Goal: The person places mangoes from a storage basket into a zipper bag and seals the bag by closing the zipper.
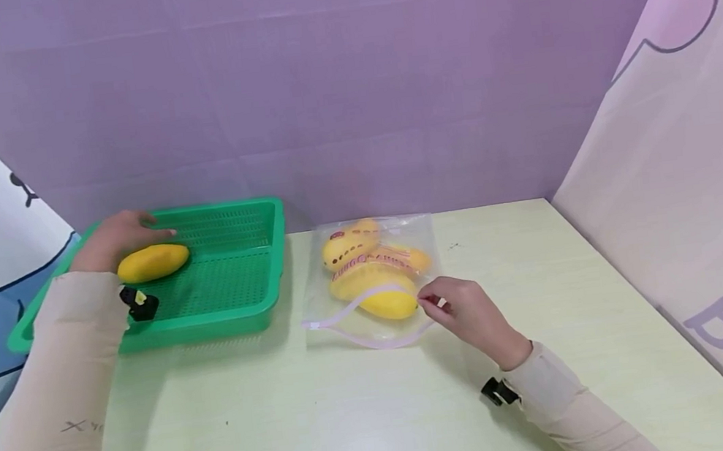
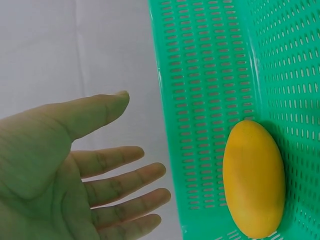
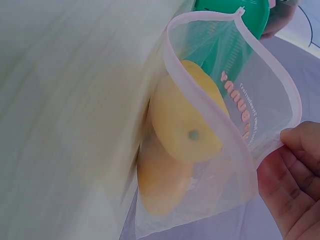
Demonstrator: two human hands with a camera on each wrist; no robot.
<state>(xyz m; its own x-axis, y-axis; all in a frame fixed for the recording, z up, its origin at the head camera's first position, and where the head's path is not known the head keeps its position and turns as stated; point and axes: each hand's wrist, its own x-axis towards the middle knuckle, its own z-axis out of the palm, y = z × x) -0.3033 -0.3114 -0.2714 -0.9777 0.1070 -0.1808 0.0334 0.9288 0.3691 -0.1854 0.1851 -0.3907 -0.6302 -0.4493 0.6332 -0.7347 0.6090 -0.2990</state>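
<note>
Head view: a mango lies in the green basket, beside the left hand; the bag's rim is pinched by the right hand, bare table around it

Left wrist view: fingers are spread, released, nothing held

Right wrist view: the mouth gapes; if tugged, mangoes inside could likely slide out

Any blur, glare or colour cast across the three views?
Head view: sharp, even light, soft shadow under the green basket, faint sheen on the table. Left wrist: left hand close and tinted green, mango crisp. Right wrist: table side smeared, zip bag hazy, right hand soft.
</note>
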